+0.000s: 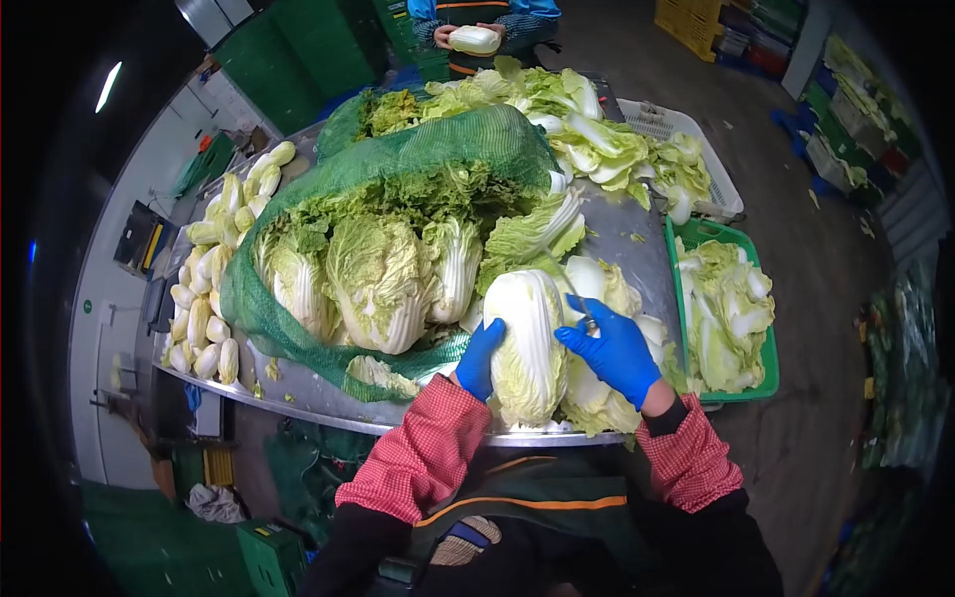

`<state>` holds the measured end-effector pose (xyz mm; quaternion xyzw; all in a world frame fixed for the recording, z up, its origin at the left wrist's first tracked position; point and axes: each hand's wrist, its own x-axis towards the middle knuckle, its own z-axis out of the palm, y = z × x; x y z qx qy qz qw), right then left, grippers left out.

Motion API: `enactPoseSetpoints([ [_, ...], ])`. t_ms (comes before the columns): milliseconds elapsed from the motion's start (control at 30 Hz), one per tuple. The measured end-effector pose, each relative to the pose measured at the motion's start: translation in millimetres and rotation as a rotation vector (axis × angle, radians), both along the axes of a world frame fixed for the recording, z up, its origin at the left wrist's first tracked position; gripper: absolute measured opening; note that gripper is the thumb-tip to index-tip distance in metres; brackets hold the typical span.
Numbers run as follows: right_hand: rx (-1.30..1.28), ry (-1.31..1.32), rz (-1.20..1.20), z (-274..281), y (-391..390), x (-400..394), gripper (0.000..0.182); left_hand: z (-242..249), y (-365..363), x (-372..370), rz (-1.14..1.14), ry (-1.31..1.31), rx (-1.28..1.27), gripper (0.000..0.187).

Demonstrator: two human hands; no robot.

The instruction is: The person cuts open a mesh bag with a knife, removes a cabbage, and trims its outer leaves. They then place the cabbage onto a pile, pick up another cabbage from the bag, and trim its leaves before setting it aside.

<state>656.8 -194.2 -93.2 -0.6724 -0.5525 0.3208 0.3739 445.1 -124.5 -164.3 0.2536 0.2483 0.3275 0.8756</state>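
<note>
A trimmed napa cabbage (525,343) stands tilted at the table's near edge, its pale stem end up. Gloved in blue, my left hand (480,360) presses round its left side. On the other side, my right hand (611,348), also in a blue glove, is closed on a knife (570,287) whose thin blade points up and away, past the cabbage's top. Beyond the blade lies a loose green leaf (537,237). Cut-off outer leaves (595,398) lie under and beside my right hand. Left of the cabbage, a green mesh sack (398,159) gapes round several untrimmed cabbages (383,284).
Trimmed cabbages (204,318) are piled along the metal table's (308,396) left side. To the right are a green crate (771,363) of leaves and a white basket (721,169). Across the table, a person holds a cabbage (475,40) near more heaped leaves (597,139).
</note>
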Motion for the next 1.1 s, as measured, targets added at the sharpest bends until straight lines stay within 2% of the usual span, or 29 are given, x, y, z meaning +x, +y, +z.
enactPoseSetpoints([
  [67,-0.038,0.037,0.067,20,-1,-7,0.065,5,-2,4,0.006,-0.066,-0.061,0.066],
  [133,0.021,-0.012,0.027,22,-4,-7,0.067,5,-4,6,0.017,-0.119,-0.159,0.065],
  [200,0.06,-0.079,-0.036,23,-7,-7,0.07,8,-3,12,0.127,0.027,0.073,0.066],
  [333,0.185,-0.203,0.054,10,-12,-17,0.073,14,-7,22,0.263,0.372,0.473,0.071],
  [367,0.183,-0.234,0.055,7,-12,-18,0.074,11,-6,23,0.266,0.425,0.519,0.084],
  [467,0.101,-0.243,0.047,9,-13,-23,0.075,-1,-6,26,0.317,0.478,0.698,0.096],
  [500,0.055,-0.223,0.031,9,-14,-25,0.076,6,-10,28,0.338,0.513,0.722,0.104],
  [600,0.016,-0.186,-0.038,-2,-12,-27,0.077,9,-11,29,0.347,0.636,0.831,0.103],
  [733,0.089,-0.219,-0.066,-14,-13,-22,0.071,18,-12,26,0.288,0.667,0.83,0.1],
  [800,0.039,-0.096,-0.069,-4,-13,2,0.064,18,-12,19,0.236,0.648,0.852,0.095],
  [833,0.029,-0.081,-0.072,8,-13,14,0.06,18,-11,14,0.145,0.534,0.739,0.092],
  [867,-0.031,-0.176,-0.053,10,-9,29,0.059,20,-8,7,0.05,0.42,0.629,0.088],
  [933,-0.114,-0.265,-0.089,-29,10,60,0.059,12,-8,-6,-0.152,0.169,0.389,0.074],
  [967,-0.147,-0.409,-0.081,-34,11,64,0.066,18,-20,-2,-0.07,0.059,0.072,0.073],
  [1000,-0.061,-0.355,-0.068,-25,11,58,0.069,29,-27,6,0.011,-0.055,-0.234,0.073],
  [1067,0.09,-0.236,-0.031,-8,2,28,0.077,49,-15,16,0.025,-0.115,-0.246,0.084],
  [1100,0.073,0.005,0.07,-7,3,19,0.08,55,-10,20,0.028,-0.142,-0.257,0.089],
])
